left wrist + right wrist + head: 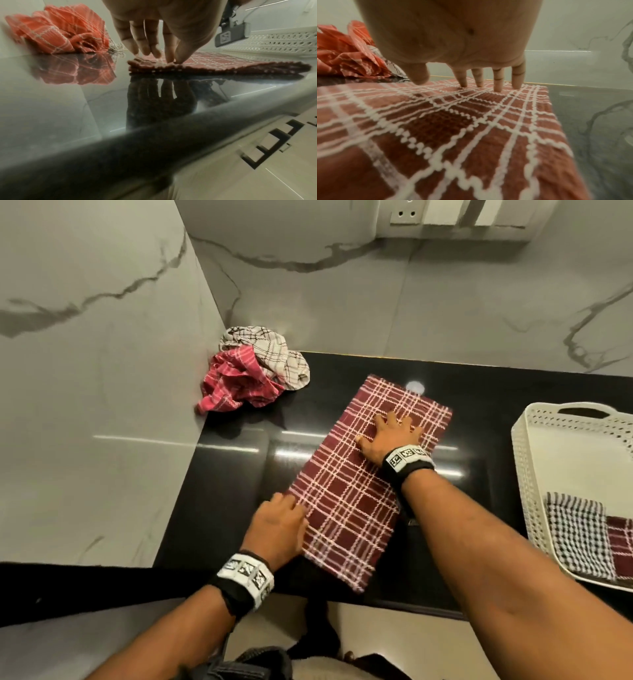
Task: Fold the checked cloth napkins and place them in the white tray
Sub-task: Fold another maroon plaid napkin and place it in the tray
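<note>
A maroon checked napkin [346, 508] lies folded into a long strip on the black counter [239, 474]. My right hand [394, 429] presses flat on its far half, fingers spread and straight; the right wrist view shows my right hand [464, 81] with all fingertips down on the maroon napkin [453, 135]. My left hand [291, 508] rests at the strip's near left edge. In the left wrist view, my left hand [164, 54] has thumb and fingertips on top of the napkin's edge [223, 63]. The white tray [524, 474] stands at the right.
The tray holds a folded black-and-white checked napkin [575, 535] and a folded maroon one [621, 546]. A crumpled pink napkin [236, 385] and a cream one [270, 350] are piled in the back left corner against the marble wall [102, 371]. The counter's front edge [154, 148] is close.
</note>
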`<state>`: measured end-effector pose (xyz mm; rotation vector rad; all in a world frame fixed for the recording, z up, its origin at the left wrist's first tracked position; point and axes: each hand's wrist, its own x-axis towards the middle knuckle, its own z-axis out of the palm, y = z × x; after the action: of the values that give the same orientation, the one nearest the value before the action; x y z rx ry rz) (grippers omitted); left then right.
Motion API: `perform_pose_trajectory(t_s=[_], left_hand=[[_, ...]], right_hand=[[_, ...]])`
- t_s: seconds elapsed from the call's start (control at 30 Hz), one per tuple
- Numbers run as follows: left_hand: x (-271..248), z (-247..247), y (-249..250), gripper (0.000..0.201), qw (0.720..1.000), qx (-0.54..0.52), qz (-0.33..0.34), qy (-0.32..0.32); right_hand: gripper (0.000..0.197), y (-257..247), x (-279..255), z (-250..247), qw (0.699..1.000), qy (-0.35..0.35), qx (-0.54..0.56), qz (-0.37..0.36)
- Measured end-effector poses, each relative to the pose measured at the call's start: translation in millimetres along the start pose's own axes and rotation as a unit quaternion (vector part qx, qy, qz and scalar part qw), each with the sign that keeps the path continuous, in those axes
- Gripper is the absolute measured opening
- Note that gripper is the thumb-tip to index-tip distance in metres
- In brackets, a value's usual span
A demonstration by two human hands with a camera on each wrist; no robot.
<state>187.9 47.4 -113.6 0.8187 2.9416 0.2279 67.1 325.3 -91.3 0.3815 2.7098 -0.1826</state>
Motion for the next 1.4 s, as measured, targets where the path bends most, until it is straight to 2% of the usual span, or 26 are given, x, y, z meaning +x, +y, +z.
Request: perform_pose_trajectory(t_s=[0.13, 0.23, 0.33, 0.43, 0.53, 0.63, 0.7, 0.8, 0.9, 1.0, 1.07, 1.17, 1.3, 1.4], left_hand=[[-4.0, 4.6, 14.0, 0.024, 0.999, -0.017, 0.037, 0.017], [-12.0, 7.9, 14.2, 0.024, 0.997, -0.034, 0.072, 0.011], [-23.2, 11.0, 17.3, 0.021, 0.996, -0.033, 0.079, 0.013], [-32.4, 13.3, 22.4, 0.024, 0.997, -0.036, 0.075, 0.005], [-44.9, 15.1, 33.7, 0.030, 0.994, -0.052, 0.094, -0.024], [-61.7, 17.8, 42.6, 0.034, 0.991, -0.092, 0.096, -0.027], [-77.5, 22.0, 47.3, 0.036, 0.989, -0.123, 0.087, -0.005], [-98.6, 32.7, 50.1, 0.047, 0.988, -0.136, 0.077, 0.020], [-109.5, 36.5, 54.5, 0.057, 0.994, -0.099, 0.049, 0.026], [-112.1, 28.1, 64.2, 0.047, 0.995, -0.098, 0.011, 0.031], [-110.2, 24.9, 64.9, 0.039, 0.993, -0.107, 0.019, 0.040], [-121.3, 24.2, 63.8, 0.032, 0.989, -0.130, 0.039, 0.051], [-133.0, 13.2, 63.9, 0.026, 0.975, -0.205, 0.019, 0.078], [-144.1, -7.1, 67.0, 0.024, 0.962, -0.260, 0.009, 0.083]], right_hand=[[0.082, -2.1, 11.8, -5.0, 0.998, -0.035, 0.022, -0.056], [0.080, 0.3, -13.3, -1.5, 0.996, 0.009, 0.058, -0.061], [0.067, 3.7, -70.7, 15.6, 0.990, 0.053, 0.098, -0.090], [0.060, 13.1, -142.6, 48.8, 0.985, 0.036, 0.112, -0.127], [0.054, 35.7, -206.8, 87.8, 0.987, 0.048, 0.090, -0.124], [0.045, 63.9, -250.5, 122.1, 0.983, 0.095, 0.093, -0.126], [0.048, 82.8, -268.3, 141.0, 0.981, 0.095, 0.091, -0.141], [0.066, 100.6, -274.2, 154.0, 0.981, 0.061, 0.076, -0.167], [0.068, 106.5, -273.6, 158.3, 0.978, 0.079, 0.066, -0.183], [0.052, 112.6, -275.4, 161.3, 0.962, 0.141, 0.077, -0.220], [0.035, 117.6, -273.3, 161.8, 0.950, 0.172, 0.095, -0.242], [0.016, 123.6, -283.8, 161.9, 0.945, 0.172, 0.134, -0.242], [0.005, 131.4, -296.9, 154.0, 0.935, 0.184, 0.200, -0.228], [0.012, 136.7, -310.0, 142.7, 0.923, 0.191, 0.251, -0.221]])
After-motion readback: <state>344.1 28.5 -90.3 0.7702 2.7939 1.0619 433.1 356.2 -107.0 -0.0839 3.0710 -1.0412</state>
